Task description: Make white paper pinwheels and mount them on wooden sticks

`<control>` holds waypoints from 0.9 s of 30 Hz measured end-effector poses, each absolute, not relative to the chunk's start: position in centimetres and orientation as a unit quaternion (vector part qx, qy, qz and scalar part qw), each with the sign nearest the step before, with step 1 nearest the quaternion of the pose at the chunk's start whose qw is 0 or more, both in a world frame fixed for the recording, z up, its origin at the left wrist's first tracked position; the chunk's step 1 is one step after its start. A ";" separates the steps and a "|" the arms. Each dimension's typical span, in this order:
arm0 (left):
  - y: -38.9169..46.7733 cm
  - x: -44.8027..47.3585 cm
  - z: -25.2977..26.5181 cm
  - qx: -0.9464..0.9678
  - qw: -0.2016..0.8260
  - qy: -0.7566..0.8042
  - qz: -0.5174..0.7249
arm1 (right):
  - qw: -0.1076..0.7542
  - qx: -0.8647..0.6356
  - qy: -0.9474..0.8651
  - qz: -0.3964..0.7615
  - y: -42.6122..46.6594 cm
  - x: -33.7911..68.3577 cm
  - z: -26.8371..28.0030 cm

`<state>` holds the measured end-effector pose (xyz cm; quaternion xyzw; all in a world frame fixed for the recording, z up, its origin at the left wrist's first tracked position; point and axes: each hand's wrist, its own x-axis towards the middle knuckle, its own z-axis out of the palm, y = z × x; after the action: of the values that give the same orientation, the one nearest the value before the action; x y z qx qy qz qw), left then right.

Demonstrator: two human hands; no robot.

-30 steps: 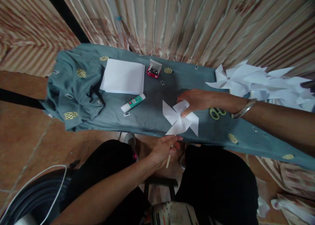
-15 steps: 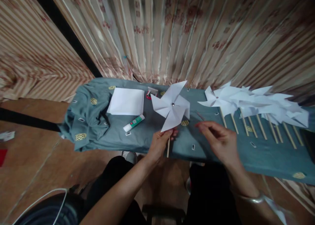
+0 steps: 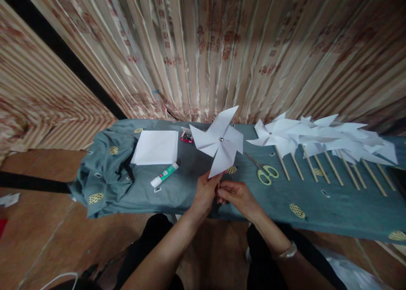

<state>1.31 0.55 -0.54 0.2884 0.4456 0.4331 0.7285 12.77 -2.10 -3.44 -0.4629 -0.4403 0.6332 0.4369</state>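
A white paper pinwheel point(image 3: 226, 144) with a shiny pin at its centre faces up above the table. My left hand point(image 3: 204, 192) is closed around its stick just under the blades. Lower down, my right hand point(image 3: 237, 197) has its fingers closed on the same stick, close beside the left; most of the stick is hidden by the fingers. To the right of the pinwheel lie green-handled scissors point(image 3: 267, 173). Just left of the blades is a small red box point(image 3: 187, 137) of metal pins.
A stack of white paper point(image 3: 157, 147) and a glue stick point(image 3: 164, 174) lie on the left of the cloth-covered table point(image 3: 241, 212). Several finished pinwheels point(image 3: 320, 135) overlap in a row at the right. A pleated curtain point(image 3: 209, 49) hangs behind.
My right hand has moved left from beside the scissors onto the pinwheel's stick. The scissors' handles are now uncovered. My left hand keeps its hold, and the view has tilted up slightly.
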 end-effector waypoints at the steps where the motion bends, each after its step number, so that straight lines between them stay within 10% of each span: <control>1: 0.7 1.4 -0.6 0.290 0.731 0.439 0.435 | 0.445 -0.466 -0.441 0.625 -1.9 12.8 -3.5; 27: 1.7 0.6 -1.1 0.278 0.682 0.473 0.484 | 0.543 -0.560 -0.444 0.441 -0.4 18.1 -1.4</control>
<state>0.57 1.67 -1.12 0.2783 0.4725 0.4838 0.6821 18.10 -0.38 -1.45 -0.5600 -0.4441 0.4406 0.5432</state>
